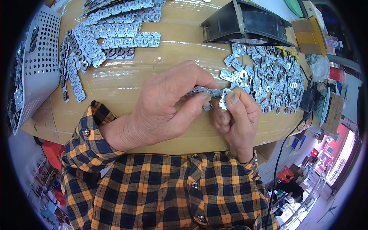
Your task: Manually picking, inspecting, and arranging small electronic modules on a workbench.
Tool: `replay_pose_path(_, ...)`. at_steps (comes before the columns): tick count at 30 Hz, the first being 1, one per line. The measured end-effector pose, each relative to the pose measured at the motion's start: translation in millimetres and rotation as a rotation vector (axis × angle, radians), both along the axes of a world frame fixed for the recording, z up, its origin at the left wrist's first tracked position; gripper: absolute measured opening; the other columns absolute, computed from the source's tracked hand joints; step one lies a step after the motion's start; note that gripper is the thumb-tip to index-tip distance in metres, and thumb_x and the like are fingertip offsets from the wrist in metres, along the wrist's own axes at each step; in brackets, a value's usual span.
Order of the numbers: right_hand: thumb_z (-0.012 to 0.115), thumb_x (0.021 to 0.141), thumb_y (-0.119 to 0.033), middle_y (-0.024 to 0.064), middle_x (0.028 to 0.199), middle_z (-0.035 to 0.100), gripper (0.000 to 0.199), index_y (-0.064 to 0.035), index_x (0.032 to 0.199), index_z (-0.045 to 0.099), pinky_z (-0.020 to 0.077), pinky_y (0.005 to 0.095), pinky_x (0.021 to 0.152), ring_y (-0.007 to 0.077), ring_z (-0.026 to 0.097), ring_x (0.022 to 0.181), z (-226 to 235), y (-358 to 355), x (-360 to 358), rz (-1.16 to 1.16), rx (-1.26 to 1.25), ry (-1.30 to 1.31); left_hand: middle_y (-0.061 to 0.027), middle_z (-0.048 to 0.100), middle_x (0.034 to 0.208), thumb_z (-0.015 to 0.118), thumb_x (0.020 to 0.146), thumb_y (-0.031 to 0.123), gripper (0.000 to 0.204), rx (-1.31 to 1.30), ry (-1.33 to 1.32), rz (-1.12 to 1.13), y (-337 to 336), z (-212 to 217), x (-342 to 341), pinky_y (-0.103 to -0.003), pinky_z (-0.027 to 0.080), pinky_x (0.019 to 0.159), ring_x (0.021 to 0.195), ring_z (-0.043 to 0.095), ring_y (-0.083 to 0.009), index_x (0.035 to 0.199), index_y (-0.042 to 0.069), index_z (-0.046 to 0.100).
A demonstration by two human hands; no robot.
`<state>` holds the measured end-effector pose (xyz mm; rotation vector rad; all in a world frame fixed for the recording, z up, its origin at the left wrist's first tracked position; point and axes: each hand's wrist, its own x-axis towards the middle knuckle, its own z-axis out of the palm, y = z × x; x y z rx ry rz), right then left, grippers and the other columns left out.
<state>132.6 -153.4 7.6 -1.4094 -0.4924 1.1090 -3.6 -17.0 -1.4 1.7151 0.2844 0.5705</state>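
Observation:
My left hand [163,101] pinches a strip of small circuit boards [201,90] between thumb and fingers, over the middle of the table. Close to its right end, my right hand [241,115] grips a single light-coloured circuit board [225,99] under the thumb. The two pieces meet or nearly meet; I cannot tell whether they are joined. Part of the strip is hidden behind my left fingers. To the right of my hands lies a loose pile of small circuit boards [268,76], some with dark round parts on them.
Rows of circuit board strips [119,30] lie at the back left of the tan table [153,61]. A white perforated basket [42,57] stands at the left edge. A black fan-like box [245,25] is at the back right, near a cardboard box [308,36]. A black cable [281,151] hangs over the right edge.

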Motion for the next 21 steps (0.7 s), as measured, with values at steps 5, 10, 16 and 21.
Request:
replay_pose_path(5, 0.046, 0.101, -0.02, -0.0004, 0.054, 0.042, 0.03, -0.0059, 0.074, 0.044, 0.0251, 0.0212, 0.037, 0.0047, 0.031, 0.039, 1, 3, 0, 0.007, -0.037, 0.017, -0.0113, 0.061, 0.095, 0.055, 0.084, -0.013, 0.022, -0.006, -0.014, 0.018, -2, -1, 3, -0.022, 0.052, 0.062, 0.074, 0.064, -0.012, 0.105, -0.004, 0.06)
replay_pose_path(10, 0.048, 0.101, -0.02, -0.0011, 0.055, 0.042, 0.03, -0.0057, 0.074, 0.045, 0.0249, 0.0213, 0.036, 0.0049, 0.032, 0.039, 2, 1, -3, -0.03, -0.014, 0.027, -0.0116, 0.064, 0.091, 0.057, 0.081, -0.014, 0.025, 0.154, -0.118, -0.044, 3, -2, 5, -0.024, 0.051, 0.061, 0.073, 0.064, -0.0154, 0.103, -0.003, 0.062)
replay_pose_path(16, 0.052, 0.1, -0.018, -0.0006, 0.058, 0.048, 0.025, -0.0016, 0.081, 0.054, 0.0304, 0.0205, 0.043, 0.0054, 0.04, 0.045, 8, -5, 1, -0.01, -0.162, -0.254, -0.0088, 0.065, 0.089, 0.06, 0.083, -0.009, 0.024, 0.194, -0.014, -0.039, 3, 1, 2, -0.023, 0.051, 0.061, 0.072, 0.063, -0.0134, 0.105, -0.002, 0.063)
replay_pose_path(21, 0.061, 0.092, -0.004, 0.0085, 0.061, 0.049, 0.016, 0.0028, 0.078, 0.056, 0.0366, 0.0283, 0.046, 0.0162, 0.048, 0.049, 8, -12, 13, 0.072, -0.114, -1.072, -0.0039, 0.064, 0.085, 0.057, 0.095, 0.005, 0.022, -0.612, 0.098, -0.064, -1, 3, 1, -0.019, 0.052, 0.06, 0.072, 0.062, -0.0065, 0.116, -0.003, 0.058)
